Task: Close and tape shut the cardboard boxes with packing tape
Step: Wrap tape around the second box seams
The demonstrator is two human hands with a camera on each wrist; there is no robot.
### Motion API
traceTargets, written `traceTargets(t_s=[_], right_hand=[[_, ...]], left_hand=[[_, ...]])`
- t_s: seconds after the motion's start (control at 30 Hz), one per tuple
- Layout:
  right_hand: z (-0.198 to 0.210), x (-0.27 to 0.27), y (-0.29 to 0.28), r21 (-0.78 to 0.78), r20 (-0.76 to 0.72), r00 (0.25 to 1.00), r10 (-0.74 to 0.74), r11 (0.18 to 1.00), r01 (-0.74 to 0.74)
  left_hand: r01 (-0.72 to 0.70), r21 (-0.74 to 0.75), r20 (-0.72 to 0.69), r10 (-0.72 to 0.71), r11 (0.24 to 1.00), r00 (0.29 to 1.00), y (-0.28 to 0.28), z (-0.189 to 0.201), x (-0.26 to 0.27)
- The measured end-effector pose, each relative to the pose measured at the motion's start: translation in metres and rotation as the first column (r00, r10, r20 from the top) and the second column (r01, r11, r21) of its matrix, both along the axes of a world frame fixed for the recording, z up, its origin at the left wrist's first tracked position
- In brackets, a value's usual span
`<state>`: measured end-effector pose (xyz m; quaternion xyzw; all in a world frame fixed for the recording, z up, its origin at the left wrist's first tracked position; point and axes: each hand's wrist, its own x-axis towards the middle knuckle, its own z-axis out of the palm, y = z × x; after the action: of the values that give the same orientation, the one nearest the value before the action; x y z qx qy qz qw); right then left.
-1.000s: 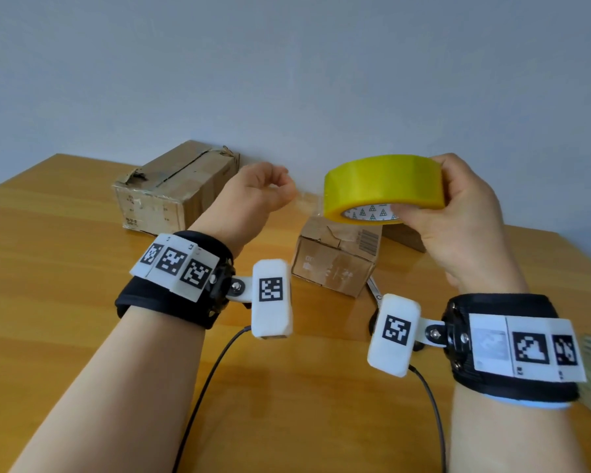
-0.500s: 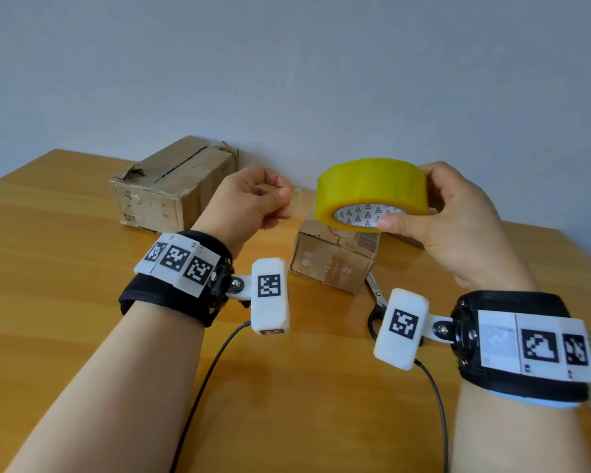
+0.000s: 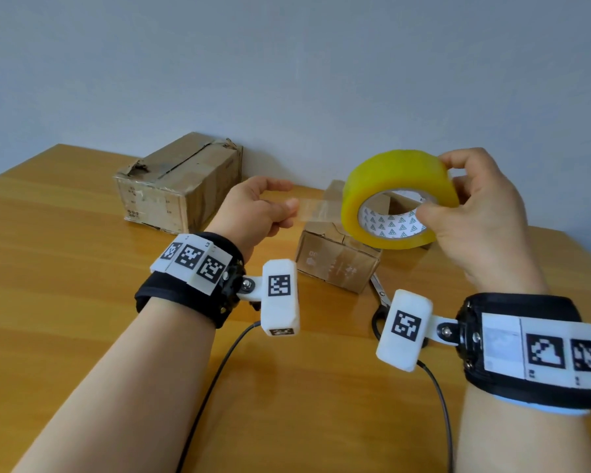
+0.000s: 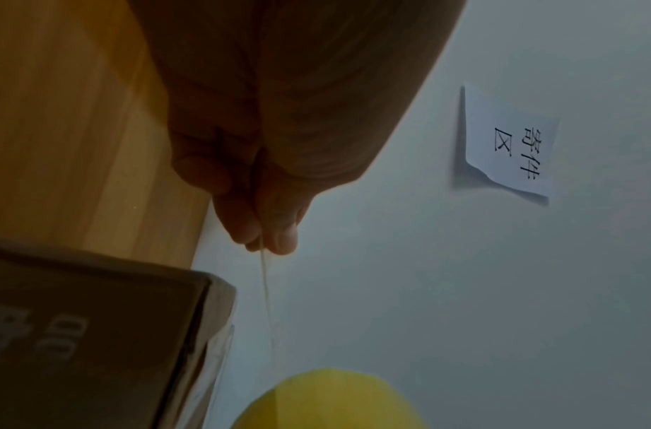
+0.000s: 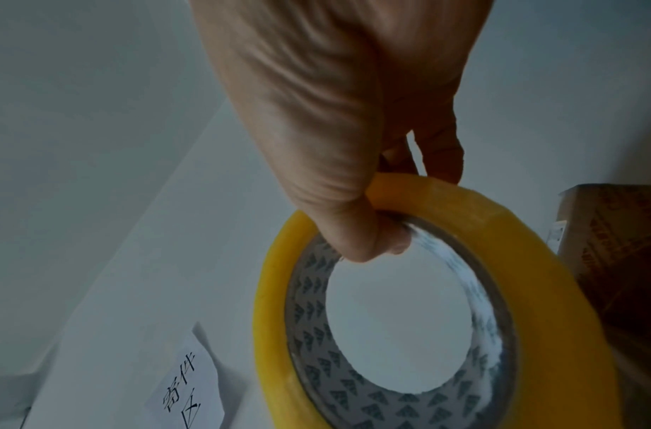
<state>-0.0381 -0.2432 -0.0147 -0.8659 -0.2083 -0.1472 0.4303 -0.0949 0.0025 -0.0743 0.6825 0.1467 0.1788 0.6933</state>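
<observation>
Head view: right hand grips yellow tape roll above small cardboard box; left hand pinches the free strip. Left wrist view: strip taut, edge-on. Right wrist view: thumb hooked in core. Step: unspooling; next, likely lay strip along box seam.

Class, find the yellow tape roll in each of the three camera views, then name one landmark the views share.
Head: tape roll right of centre, gripped by the right hand.
Left wrist: tape roll at the bottom edge, below the left hand.
Right wrist: tape roll fills the lower right.
Shared landmark: the small cardboard box.
</observation>
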Motion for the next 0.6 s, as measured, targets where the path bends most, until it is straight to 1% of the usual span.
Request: traceTargets(t_s=[0.13, 0.27, 0.43, 0.6], right_hand=[[0.000, -0.001, 0.003, -0.006, 0.011, 1.000, -0.005, 1.000, 0.005], [0.003, -0.002, 0.000, -0.042, 0.046, 0.998, -0.031, 0.999, 0.033], [0.002, 0.000, -0.011, -0.040, 0.019, 0.997, -0.078, 0.996, 0.079], [0.002, -0.001, -0.012, -0.053, -0.003, 0.997, -0.074, 0.996, 0.074]], left_hand=[[0.002, -0.098, -0.049, -0.007, 0.995, 0.999, 0.004, 0.000, -0.001], [-0.042, -0.159, -0.075, 0.030, 0.986, 0.997, 0.009, -0.004, 0.000], [-0.014, -0.157, -0.103, -0.003, 0.988, 0.995, 0.007, -0.010, 0.003], [-0.013, -0.178, -0.132, -0.010, 0.984, 0.991, 0.008, -0.013, 0.005]])
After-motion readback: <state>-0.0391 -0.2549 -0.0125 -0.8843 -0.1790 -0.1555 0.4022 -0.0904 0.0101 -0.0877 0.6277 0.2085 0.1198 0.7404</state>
